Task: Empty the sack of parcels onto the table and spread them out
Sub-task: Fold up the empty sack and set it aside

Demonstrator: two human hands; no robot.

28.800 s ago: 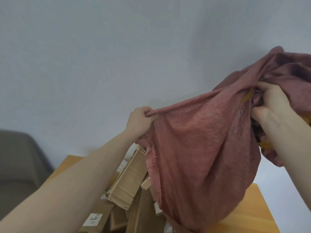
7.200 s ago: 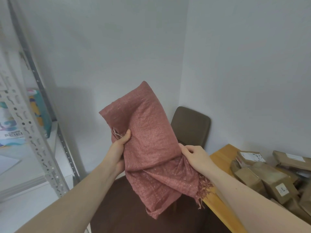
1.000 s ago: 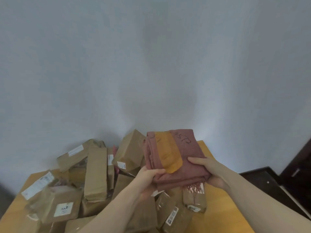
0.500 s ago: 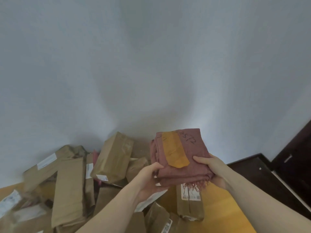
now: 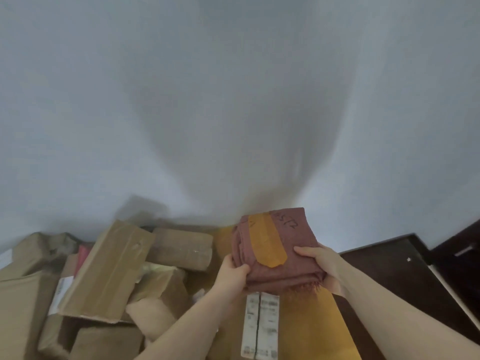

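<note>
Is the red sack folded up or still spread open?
Folded: the sack is a compact layered bundle held between left hand and right hand.

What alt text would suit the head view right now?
Both hands, left and right, hold a folded red sack with an orange patch above the wooden table. Brown parcels lie piled on its left side, against a pale wall.
</note>
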